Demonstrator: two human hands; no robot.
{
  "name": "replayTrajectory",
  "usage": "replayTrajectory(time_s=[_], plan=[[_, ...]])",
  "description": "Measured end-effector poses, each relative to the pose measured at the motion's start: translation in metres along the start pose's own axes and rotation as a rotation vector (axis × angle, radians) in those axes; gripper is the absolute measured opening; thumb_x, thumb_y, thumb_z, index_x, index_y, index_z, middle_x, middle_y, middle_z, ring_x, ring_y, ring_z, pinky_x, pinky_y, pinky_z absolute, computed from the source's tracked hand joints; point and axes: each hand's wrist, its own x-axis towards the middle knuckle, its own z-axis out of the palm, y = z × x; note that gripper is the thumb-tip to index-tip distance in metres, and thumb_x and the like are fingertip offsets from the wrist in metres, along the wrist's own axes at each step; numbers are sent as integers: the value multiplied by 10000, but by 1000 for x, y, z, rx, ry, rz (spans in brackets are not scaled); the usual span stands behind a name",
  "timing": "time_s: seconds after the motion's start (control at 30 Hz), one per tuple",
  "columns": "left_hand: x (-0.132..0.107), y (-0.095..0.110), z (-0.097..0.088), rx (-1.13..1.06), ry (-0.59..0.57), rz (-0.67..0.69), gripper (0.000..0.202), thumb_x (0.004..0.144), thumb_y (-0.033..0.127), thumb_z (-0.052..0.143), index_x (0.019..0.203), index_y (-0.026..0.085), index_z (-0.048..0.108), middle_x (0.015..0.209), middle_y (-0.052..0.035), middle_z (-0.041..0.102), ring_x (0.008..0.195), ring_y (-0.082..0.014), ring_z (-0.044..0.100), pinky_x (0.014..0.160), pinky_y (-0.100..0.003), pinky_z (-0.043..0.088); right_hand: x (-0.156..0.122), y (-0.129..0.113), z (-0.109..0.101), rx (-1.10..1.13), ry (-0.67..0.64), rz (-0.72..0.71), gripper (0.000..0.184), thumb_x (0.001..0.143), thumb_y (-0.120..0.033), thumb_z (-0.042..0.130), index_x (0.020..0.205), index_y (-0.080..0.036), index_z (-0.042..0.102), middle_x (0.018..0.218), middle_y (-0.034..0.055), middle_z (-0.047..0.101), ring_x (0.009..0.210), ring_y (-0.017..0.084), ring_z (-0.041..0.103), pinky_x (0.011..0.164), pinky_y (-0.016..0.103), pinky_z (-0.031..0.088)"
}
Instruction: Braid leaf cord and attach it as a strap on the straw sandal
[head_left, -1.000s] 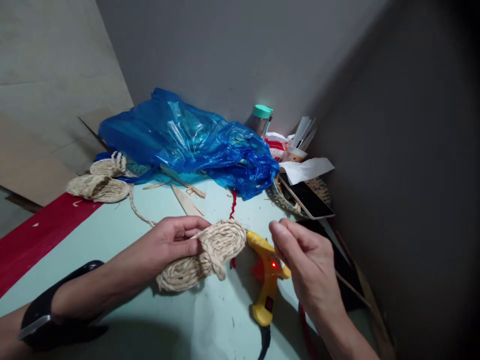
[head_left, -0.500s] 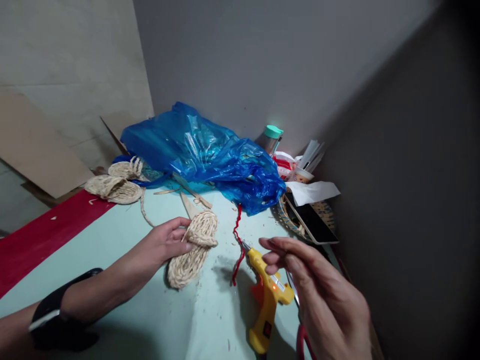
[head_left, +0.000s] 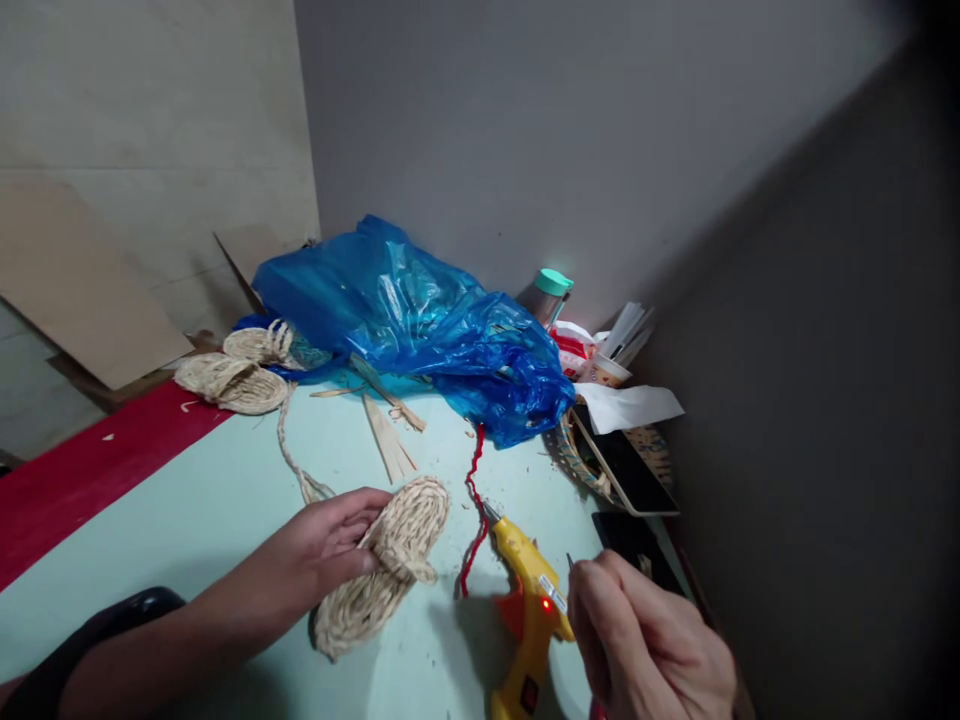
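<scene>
My left hand [head_left: 330, 555] grips a small braided straw slipper [head_left: 411, 515] at its side, with the thumb on the cross strap. The slipper is tilted just above the table. On the right, my right hand [head_left: 652, 640] is closed around scissors, mostly hidden by the fingers; a thin dark tip and a bit of red handle show. Beside that hand lies a yellow glue gun [head_left: 525, 570] with its red light on. Its nozzle touches or nearly touches a piece of red yarn [head_left: 474, 480].
A blue plastic bag [head_left: 405, 300] lies along the wall. Two more straw slippers [head_left: 232, 382] sit at the far left on a red strip [head_left: 97, 455]. Straw scraps [head_left: 388, 440] are scattered on the table. A phone [head_left: 626, 460] rests on a woven basket [head_left: 574, 455] at right.
My right hand has moved down and its fingers have closed around the scissors. The left hand has brought the slipper lower and nearer, away from the straw scraps.
</scene>
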Motion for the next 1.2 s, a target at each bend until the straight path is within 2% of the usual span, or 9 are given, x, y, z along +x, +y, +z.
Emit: replayTrajectory(time_s=[0.1, 0.2, 0.33, 0.5, 0.67, 0.8, 0.93, 1.07, 1.2], plan=[[3, 2, -1, 13, 37, 0, 354, 773, 247, 753, 1120, 267, 683, 1216, -53, 726, 1225, -276, 611, 1016, -353, 474, 4, 6, -3, -64, -68, -62, 501, 930, -354, 564, 478, -187, 431, 432, -43, 346, 380, 67, 317, 352, 211, 230], [3, 5, 0, 16, 47, -11, 340, 768, 258, 768, 1093, 249, 670, 1197, -62, 731, 1180, -271, 638, 984, -339, 484, 7, 9, -4, -22, -142, -52, 412, 966, -341, 526, 583, -195, 566, 452, -38, 511, 391, 85, 477, 405, 190, 379], [0, 12, 5, -75, 60, -38, 309, 751, 228, 763, 1040, 229, 651, 1131, -71, 756, 1025, -266, 707, 882, -336, 508, 6, 12, 0, 103, -170, -31, 190, 1003, -269, 491, 1020, -228, 676, 739, 4, 754, 698, 151, 736, 683, 217, 584], [-4, 18, 6, -149, 53, -74, 330, 725, 211, 779, 1022, 208, 637, 1125, -102, 759, 996, -277, 713, 875, -351, 502, 5, 12, 6, 234, -177, -18, 227, 1007, -228, 492, 1195, -249, 618, 1182, 73, 728, 855, 162, 759, 776, 261, 623], [-9, 20, 6, -192, 64, -106, 279, 767, 210, 769, 1013, 212, 636, 1061, -85, 776, 922, -239, 733, 804, -298, 526, 6, 8, 6, 207, -137, 58, 153, 978, -294, 562, 903, -201, 658, 768, 16, 768, 546, 130, 715, 553, 205, 588], [-10, 23, 6, -264, 46, -121, 302, 758, 209, 783, 1028, 217, 647, 1004, -66, 781, 873, -222, 737, 752, -275, 554, 4, 10, 4, -34, -61, -59, 375, 969, -302, 572, 612, -188, 566, 476, -52, 562, 378, 57, 504, 401, 166, 395], [-7, 21, 4, -331, 27, -126, 293, 724, 185, 802, 978, 207, 657, 890, -49, 780, 814, -216, 739, 707, -263, 567, 3, 15, 5, -134, -18, -102, 513, 971, -307, 562, 493, -179, 428, 409, -64, 383, 361, 41, 343, 363, 199, 255], [-6, 20, 5, -360, 69, -106, 278, 718, 168, 792, 960, 201, 659, 834, -40, 771, 771, -200, 733, 684, -247, 566, 1, 13, 10, 24, -155, -43, 334, 997, -282, 524, 684, -190, 599, 536, -48, 578, 440, 67, 534, 453, 184, 417], [-7, 22, 7, -396, 145, -163, 246, 760, 129, 741, 981, 204, 660, 879, -41, 775, 822, -196, 738, 717, -241, 571, 1, 11, 9, 141, -141, -67, 159, 1009, -214, 508, 1047, -240, 660, 874, -5, 769, 834, 132, 740, 808, 236, 568]])
